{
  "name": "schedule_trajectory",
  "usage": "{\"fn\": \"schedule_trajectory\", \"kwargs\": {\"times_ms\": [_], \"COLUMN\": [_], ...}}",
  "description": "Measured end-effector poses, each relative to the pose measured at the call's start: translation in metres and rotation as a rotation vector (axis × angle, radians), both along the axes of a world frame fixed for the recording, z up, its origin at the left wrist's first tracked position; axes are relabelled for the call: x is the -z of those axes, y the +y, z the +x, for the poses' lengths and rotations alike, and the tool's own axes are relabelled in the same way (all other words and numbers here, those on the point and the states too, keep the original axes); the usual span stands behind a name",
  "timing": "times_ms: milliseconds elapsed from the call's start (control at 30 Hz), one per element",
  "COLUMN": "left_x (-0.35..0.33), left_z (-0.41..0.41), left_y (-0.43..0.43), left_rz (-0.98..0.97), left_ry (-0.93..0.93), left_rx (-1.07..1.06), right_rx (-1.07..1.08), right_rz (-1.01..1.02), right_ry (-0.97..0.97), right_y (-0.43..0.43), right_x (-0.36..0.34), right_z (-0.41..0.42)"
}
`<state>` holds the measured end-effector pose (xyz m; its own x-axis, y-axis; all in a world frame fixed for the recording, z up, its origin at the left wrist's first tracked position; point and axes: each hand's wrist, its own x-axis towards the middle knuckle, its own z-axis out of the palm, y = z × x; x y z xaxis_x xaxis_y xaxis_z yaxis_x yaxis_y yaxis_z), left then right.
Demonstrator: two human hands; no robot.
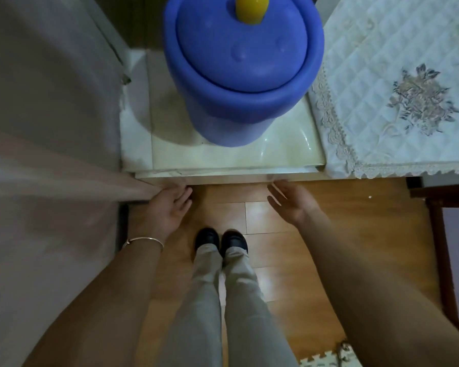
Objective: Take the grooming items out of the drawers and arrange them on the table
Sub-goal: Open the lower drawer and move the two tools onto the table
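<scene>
Head view, looking steeply down. Blue lidded bin (243,75) standing upright on pale glossy cabinet top (223,157), lid seated in the rim, yellow knob (252,9) at lid centre; contents hidden by the lid. Quilted cream cloth (398,83) with lace edge and grey floral embroidery covering the worktop just right of the cabinet top, edges touching or overlapping, cannot tell which. Drawers below the cabinet top's front edge (223,178) not visible from this angle; open or closed, cannot tell. Grooming items nowhere in sight, presumably within the unseen drawers; none on the cloth-covered worktop. Left hand (167,207) fully open, fingers together and extended forward, fingertips at or just beneath the front edge near its left end, beside a pale grey panel (51,128); nothing held; actual contact with the edge uncertain. Thin metal bangle (143,241) on the left wrist. Right hand (289,202) likewise open, palm turned inward and slightly up, fingers loosely spread, tips close to the front edge near its middle; nothing held; contact not confirmed. Both hands well apart from each other, either side of the feet. Dark shoes (220,241) and light trousers (223,300) on wooden floor (342,221). Dark wooden chair frame (435,234) at right. Foam puzzle mat corner (326,360) at bottom edge.
</scene>
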<state>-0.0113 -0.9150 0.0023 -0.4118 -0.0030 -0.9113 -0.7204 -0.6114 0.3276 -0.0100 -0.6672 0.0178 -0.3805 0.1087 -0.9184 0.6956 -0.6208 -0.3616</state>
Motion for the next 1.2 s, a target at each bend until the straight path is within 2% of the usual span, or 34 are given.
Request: {"fn": "schedule_trajectory", "kwargs": {"times_ms": [300,367,433,500,567,700,800,900,967,1067,1200], "left_x": [-0.006,-0.015,-0.036,-0.063,-0.091,-0.121,-0.110,-0.103,-0.099,-0.100,-0.106], "left_z": [0.053,0.074,0.095,0.113,0.125,0.113,0.085,0.075,0.079,0.081,0.090], "left_y": [-0.005,0.001,0.011,0.021,0.024,0.011,-0.005,-0.008,-0.008,-0.007,-0.003], "left_rz": [-0.021,-0.074,-0.165,-0.299,-0.510,-0.951,-1.202,-1.241,-1.280,-1.247,-1.202], "left_ry": [-0.032,-0.041,-0.015,0.094,0.289,0.657,0.766,0.775,0.814,0.768,0.710], "left_rx": [0.063,0.116,0.210,0.251,0.326,0.663,0.966,1.160,1.233,1.251,1.266], "right_rx": [0.028,-0.068,-0.267,-0.455,-0.619,-0.792,-0.978,-1.184,-1.215,-1.195,-1.282], "right_rz": [-0.032,0.043,0.196,0.374,0.577,0.968,1.166,1.251,1.315,1.326,1.310], "right_ry": [-0.036,-0.041,-0.043,0.031,0.196,0.436,0.519,0.477,0.485,0.502,0.446], "right_y": [0.003,0.001,-0.003,-0.004,-0.001,0.010,0.012,0.009,0.005,0.003,0.007], "right_x": [-0.005,-0.013,-0.033,-0.059,-0.084,-0.111,-0.111,-0.099,-0.091,-0.089,-0.095], "right_z": [0.055,0.074,0.090,0.105,0.114,0.102,0.078,0.069,0.075,0.081,0.090]}}
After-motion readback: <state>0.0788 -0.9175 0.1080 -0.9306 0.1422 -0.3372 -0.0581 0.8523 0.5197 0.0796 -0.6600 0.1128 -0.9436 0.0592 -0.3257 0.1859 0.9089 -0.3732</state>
